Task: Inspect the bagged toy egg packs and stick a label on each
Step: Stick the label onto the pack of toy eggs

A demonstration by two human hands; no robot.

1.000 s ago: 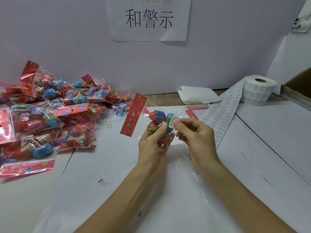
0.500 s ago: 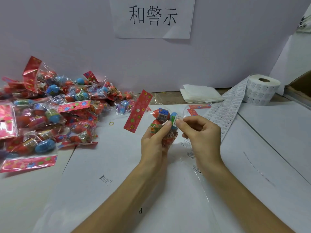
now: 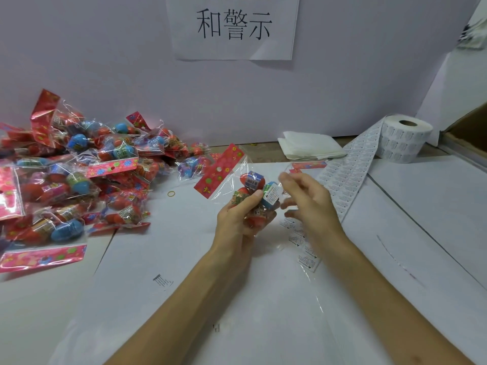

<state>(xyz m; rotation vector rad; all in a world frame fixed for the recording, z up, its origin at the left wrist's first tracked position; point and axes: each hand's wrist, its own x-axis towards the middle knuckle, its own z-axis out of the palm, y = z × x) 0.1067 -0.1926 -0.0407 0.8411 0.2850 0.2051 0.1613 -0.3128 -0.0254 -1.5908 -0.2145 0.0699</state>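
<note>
**Label on the pack, the other hand free beside it**

The desk (image 3: 434, 212), covered in white paper sheets, carries everything. Along its left edge sprawls the heap of bagged egg packs (image 3: 79, 175), red header cards and clear film tumbled over one another up to the back wall. At the back right corner stands the label roll (image 3: 403, 140), its strip (image 3: 347, 169) trailing forward toward the middle of the desk; a folded white cloth (image 3: 308, 147) lies at the back edge, just left of the roll. A small rubber band (image 3: 171, 193) lies near the heap.

Over the middle of the desk, the left hand (image 3: 237, 219) is clamped around one egg pack (image 3: 253, 196), thumb pressed beside a white label (image 3: 271, 194) that sits on the bag over a blue egg. The right hand (image 3: 308, 201) is blurred, just beside the pack, fingers spread apart and holding nothing.

Judging from this, the label is placed but perhaps not rubbed down. The film is loose and wrinkled over round eggs, so a corner could lift or crease. The loose labels (image 3: 305, 256) on clear backing beneath the right wrist could snag on it. And a finished pack dropped near the heap could get mixed in with unlabelled ones.
</note>
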